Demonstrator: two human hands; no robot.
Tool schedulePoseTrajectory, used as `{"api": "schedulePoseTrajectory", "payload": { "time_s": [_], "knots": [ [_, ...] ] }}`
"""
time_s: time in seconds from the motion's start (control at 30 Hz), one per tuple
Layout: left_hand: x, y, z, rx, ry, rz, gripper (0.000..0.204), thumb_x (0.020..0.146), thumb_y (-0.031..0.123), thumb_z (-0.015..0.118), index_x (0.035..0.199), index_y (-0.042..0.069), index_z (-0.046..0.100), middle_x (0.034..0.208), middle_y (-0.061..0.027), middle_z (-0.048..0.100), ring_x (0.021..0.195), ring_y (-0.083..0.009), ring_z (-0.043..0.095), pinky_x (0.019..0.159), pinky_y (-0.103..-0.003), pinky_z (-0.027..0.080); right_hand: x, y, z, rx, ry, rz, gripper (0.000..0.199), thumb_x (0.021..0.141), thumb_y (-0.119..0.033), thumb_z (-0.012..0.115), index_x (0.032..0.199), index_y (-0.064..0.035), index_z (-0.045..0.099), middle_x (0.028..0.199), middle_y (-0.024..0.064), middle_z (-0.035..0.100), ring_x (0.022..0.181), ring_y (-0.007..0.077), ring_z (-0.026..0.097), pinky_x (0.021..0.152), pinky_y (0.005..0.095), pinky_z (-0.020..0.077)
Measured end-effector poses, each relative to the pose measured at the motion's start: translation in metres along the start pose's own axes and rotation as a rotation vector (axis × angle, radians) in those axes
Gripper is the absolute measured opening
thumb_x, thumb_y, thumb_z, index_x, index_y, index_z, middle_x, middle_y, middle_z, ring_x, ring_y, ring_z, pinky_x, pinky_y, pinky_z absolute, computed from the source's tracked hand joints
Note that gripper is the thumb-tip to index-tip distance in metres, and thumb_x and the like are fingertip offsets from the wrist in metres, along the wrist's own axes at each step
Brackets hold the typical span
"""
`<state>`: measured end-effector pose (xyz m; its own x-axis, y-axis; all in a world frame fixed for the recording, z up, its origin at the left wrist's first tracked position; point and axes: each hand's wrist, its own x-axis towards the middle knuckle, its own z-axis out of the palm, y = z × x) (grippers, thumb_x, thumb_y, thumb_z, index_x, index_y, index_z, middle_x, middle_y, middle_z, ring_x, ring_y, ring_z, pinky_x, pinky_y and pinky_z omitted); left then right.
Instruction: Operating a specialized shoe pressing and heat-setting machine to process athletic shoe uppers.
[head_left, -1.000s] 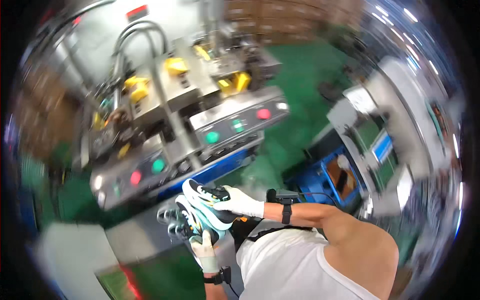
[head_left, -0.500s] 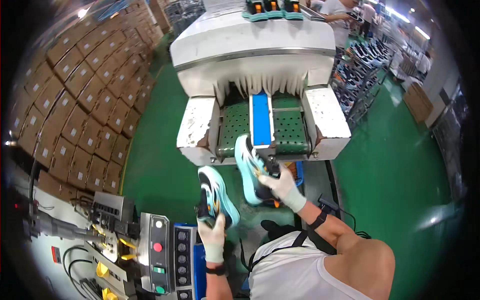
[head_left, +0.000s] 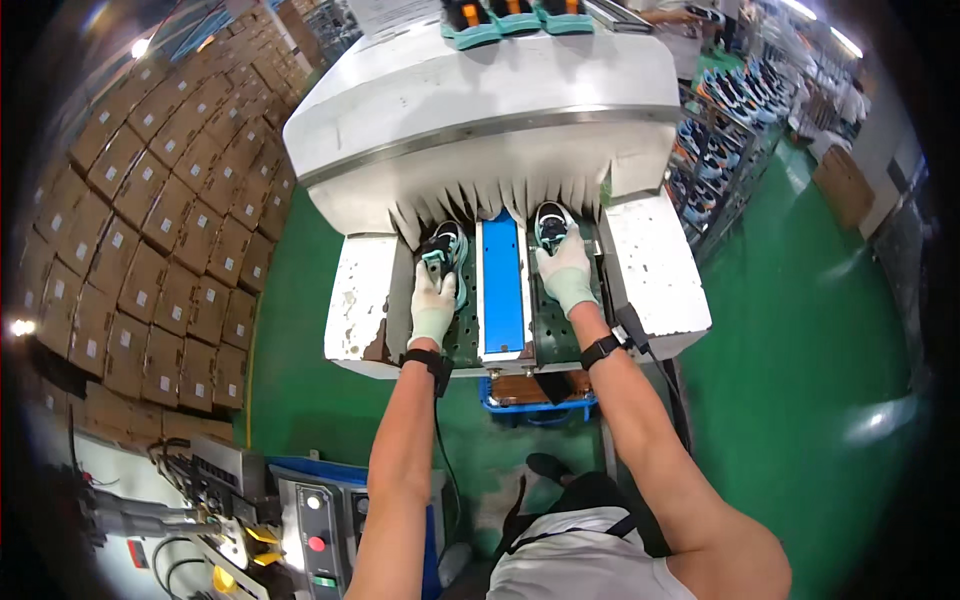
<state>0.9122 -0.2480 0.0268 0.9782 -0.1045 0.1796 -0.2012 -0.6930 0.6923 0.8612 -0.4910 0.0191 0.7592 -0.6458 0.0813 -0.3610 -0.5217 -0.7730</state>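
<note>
Both sneakers lengthwise, toes toward the tunnel opening.

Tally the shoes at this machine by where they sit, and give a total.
Shoes on the belt under the gloved hands: 2, left shoe and right shoe
Shoes on top of the machine: 3
Total: 5

Shoe toes hidden under machine flaps; hands cover heels; top shoes cut off.
</note>
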Motion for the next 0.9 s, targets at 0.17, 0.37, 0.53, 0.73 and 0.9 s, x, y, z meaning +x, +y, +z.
{"api": "schedulePoseTrajectory", "payload": {
  "time_s": [0.17, 0.37, 0.53, 0.73, 0.9],
  "knots": [
    [-0.117, -0.036, -0.03, -0.117, 0.145, 0.06, 0.065, 0.096, 0.025, 0.066, 0.147, -0.004, 0.037, 0.139, -0.0253, 0.055, 0.124, -0.0322, 0.06, 0.105, -0.037, 0.047, -0.091, -0.039, -0.008, 0.387, 0.065, -0.504, 0.067, 0.09, -0.011, 0.066, 0.148, 0.0053, 0.036, 0.152, 0.0265, 0.038, 0.146, 0.0376, 0.032, 0.121, 0.0424, 0.024],
    [-0.44, -0.068, -0.08, -0.122, -0.113, -0.514, 0.041, 0.099, 0.029, 0.057, 0.131, 0.003, 0.056, 0.119, -0.0247, 0.066, 0.11, -0.0329, 0.066, 0.094, -0.038, 0.053, -0.285, -0.017, 0.056, 0.564, -1.193, -0.299, 0.062, 0.095, -0.014, 0.065, 0.147, 0.0057, 0.037, 0.15, 0.026, 0.044, 0.14, 0.0313, 0.045, 0.115, 0.0388, 0.0365],
    [-0.814, -0.032, -0.104, 0.083, 0.667, -1.355, 0.031, 0.096, 0.032, 0.059, 0.101, 0.003, 0.067, 0.1, -0.0231, 0.069, 0.099, -0.0425, 0.066, 0.085, -0.049, 0.053, -0.466, -0.011, 0.056, 0.139, -1.9, -0.633, 0.067, 0.093, -0.021, 0.069, 0.147, 0.0046, 0.038, 0.146, 0.0262, 0.049, 0.134, 0.0323, 0.052, 0.112, 0.0389, 0.0404],
    [-1.069, 0.085, -0.014, -0.131, 2.147, -1.723, 0.018, 0.1, 0.019, 0.053, 0.1, 0.002, 0.059, 0.073, -0.0077, 0.063, 0.054, -0.0142, 0.06, 0.049, -0.03, 0.049, -0.63, 0.012, 0.023, -0.043, -2.169, -1.069, 0.071, 0.09, -0.024, 0.072, 0.146, 0.0044, 0.04, 0.143, 0.0257, 0.053, 0.129, 0.0315, 0.056, 0.108, 0.0389, 0.0446],
    [-1.109, 0.073, 0.167, 0.058, 2.032, -2.109, 0.03, 0.091, 0.02, 0.062, 0.113, -0.001, 0.064, 0.103, -0.0203, 0.071, 0.096, -0.0345, 0.069, 0.088, -0.043, 0.054, -0.77, 0.048, -0.03, -0.019, -2.036, -1.718, 0.075, 0.087, -0.023, 0.075, 0.147, 0.0054, 0.038, 0.143, 0.0266, 0.051, 0.13, 0.0346, 0.054, 0.109, 0.0402, 0.0427]
  ]
}}
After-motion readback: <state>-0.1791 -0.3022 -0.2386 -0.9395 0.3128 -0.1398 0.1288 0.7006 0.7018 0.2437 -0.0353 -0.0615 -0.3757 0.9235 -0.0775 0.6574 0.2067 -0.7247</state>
